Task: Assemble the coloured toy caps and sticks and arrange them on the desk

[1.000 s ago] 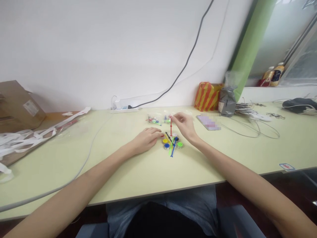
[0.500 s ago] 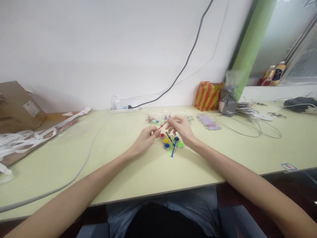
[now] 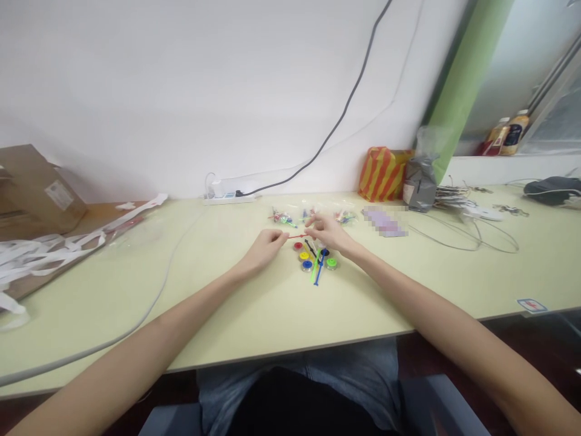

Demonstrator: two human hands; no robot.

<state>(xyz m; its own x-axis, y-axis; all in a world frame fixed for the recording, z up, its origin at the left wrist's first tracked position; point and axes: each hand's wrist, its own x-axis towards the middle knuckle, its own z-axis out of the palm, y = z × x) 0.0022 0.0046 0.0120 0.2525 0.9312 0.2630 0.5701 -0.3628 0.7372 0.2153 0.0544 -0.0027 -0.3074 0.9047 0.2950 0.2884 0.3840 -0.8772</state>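
Note:
A thin red plastic stick (image 3: 298, 236) with small knobs stretches between my hands, above the table. My left hand (image 3: 267, 247) pinches its left end between thumb and fingers. My right hand (image 3: 332, 233) has its fingertips closed on the other end. Just below lie several small round coloured pieces, among them a yellow one (image 3: 304, 257), a blue one (image 3: 307, 266), a green one (image 3: 331, 264) and a red one (image 3: 298, 246). A blue stick (image 3: 320, 269), a light green stick (image 3: 314, 274) and a black stick (image 3: 310, 247) rest among them.
Clear bags of coloured parts (image 3: 284, 217) lie behind my hands. Along the wall stand a power strip (image 3: 229, 198), a striped bag (image 3: 384, 174) and a grey bag (image 3: 420, 184). A cardboard box (image 3: 39, 191) and white straps (image 3: 54, 260) are left; a grey cable (image 3: 157, 300) crosses the table.
The red stick has turned from slanting up to the right to nearly level. My right hand has come down slightly, and my left hand has shifted a little left.

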